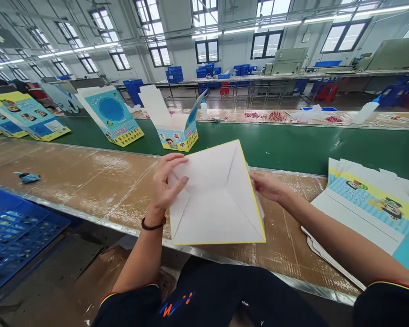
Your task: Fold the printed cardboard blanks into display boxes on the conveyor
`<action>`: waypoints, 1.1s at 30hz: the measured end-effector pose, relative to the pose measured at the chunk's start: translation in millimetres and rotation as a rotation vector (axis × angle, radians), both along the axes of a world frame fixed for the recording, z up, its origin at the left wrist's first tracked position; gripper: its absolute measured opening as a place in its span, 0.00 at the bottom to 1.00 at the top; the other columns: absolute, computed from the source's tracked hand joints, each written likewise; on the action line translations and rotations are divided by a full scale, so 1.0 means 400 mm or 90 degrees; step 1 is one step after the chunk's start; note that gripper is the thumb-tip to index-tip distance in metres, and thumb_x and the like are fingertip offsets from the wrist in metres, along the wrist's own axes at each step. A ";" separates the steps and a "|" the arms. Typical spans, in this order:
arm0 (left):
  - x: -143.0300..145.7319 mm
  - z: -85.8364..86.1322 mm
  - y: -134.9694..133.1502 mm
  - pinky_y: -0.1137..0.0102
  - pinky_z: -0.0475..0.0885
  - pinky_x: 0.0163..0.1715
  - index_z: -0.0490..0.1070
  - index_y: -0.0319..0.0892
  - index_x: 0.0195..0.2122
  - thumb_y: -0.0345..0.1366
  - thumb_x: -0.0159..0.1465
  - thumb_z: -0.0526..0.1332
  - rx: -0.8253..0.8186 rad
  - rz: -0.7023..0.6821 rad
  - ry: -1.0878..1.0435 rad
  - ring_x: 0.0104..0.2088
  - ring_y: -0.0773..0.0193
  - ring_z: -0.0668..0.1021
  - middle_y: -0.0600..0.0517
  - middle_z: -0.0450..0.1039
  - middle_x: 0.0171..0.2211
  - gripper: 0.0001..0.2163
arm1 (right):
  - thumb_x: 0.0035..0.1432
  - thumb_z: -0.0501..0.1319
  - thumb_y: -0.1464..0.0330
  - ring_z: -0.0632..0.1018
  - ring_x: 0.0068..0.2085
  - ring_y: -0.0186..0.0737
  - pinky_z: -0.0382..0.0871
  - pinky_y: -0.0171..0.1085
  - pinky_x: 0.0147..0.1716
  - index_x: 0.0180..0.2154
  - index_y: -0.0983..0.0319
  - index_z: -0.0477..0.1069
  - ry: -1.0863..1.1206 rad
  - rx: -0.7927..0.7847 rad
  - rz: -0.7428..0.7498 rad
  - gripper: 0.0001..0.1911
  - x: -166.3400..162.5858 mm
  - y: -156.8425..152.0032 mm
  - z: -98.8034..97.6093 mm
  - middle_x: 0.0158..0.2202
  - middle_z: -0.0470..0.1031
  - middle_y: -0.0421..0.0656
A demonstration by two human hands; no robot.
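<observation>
- The flattened cardboard carton [218,195] is held just this side of the green conveyor belt [276,150], white unprinted face up, with diagonal creases and a yellow edge; its near edge reaches over the metal-trimmed edge of the bench
- The left hand [167,181] grips the carton's left edge, fingers curled over the white face, with a black band around the wrist [153,223]
- The right hand [267,187] holds the carton's right edge, its fingers partly hidden behind the board; the two hands are well apart, on opposite sides of the carton
- A stack of flat printed blue-and-yellow carton blanks [368,213] lies on the brown paper-covered bench [88,181], on the near side of the belt and just right of the right hand
- A crumpled blue scrap [27,177] lies on that bench, and a blue plastic crate [13,231] sits below its near edge
- A partly erected carton with open flaps [177,136] and other printed cartons [111,116] stand on the belt
- White plastic bottles [203,109] and small red items [267,116] lie beyond the belt
</observation>
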State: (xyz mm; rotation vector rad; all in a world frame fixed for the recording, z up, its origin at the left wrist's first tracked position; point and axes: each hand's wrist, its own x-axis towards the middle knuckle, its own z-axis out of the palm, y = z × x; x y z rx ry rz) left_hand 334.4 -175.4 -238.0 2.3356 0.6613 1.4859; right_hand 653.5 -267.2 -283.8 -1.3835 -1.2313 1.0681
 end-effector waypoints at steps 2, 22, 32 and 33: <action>0.011 -0.015 0.013 0.52 0.68 0.62 0.74 0.48 0.53 0.46 0.66 0.61 0.058 0.045 -0.069 0.57 0.50 0.74 0.46 0.74 0.54 0.16 | 0.34 0.78 0.44 0.80 0.35 0.45 0.80 0.46 0.38 0.32 0.57 0.70 0.091 0.054 -0.063 0.32 0.028 0.021 0.084 0.33 0.80 0.41; 0.150 -0.432 0.044 0.50 0.75 0.54 0.76 0.43 0.50 0.38 0.63 0.59 -0.133 0.018 0.289 0.49 0.49 0.79 0.42 0.79 0.47 0.15 | 0.60 0.56 0.74 0.74 0.63 0.58 0.60 0.57 0.66 0.54 0.62 0.80 -0.713 0.083 -0.399 0.23 0.399 0.279 0.036 0.57 0.79 0.51; 0.115 -0.432 0.097 0.51 0.76 0.52 0.79 0.44 0.46 0.48 0.62 0.59 -0.130 0.021 0.328 0.49 0.47 0.80 0.43 0.79 0.45 0.18 | 0.67 0.60 0.63 0.73 0.59 0.56 0.69 0.49 0.58 0.56 0.63 0.73 -0.622 -0.163 -0.631 0.19 0.456 -0.069 -0.063 0.56 0.74 0.56; 0.112 -0.433 0.110 0.51 0.76 0.52 0.80 0.45 0.46 0.49 0.62 0.59 -0.124 0.015 0.341 0.49 0.47 0.80 0.43 0.79 0.46 0.18 | 0.67 0.60 0.62 0.74 0.58 0.57 0.69 0.49 0.57 0.54 0.65 0.74 -0.598 -0.230 -0.680 0.18 0.478 -0.148 -0.066 0.54 0.74 0.58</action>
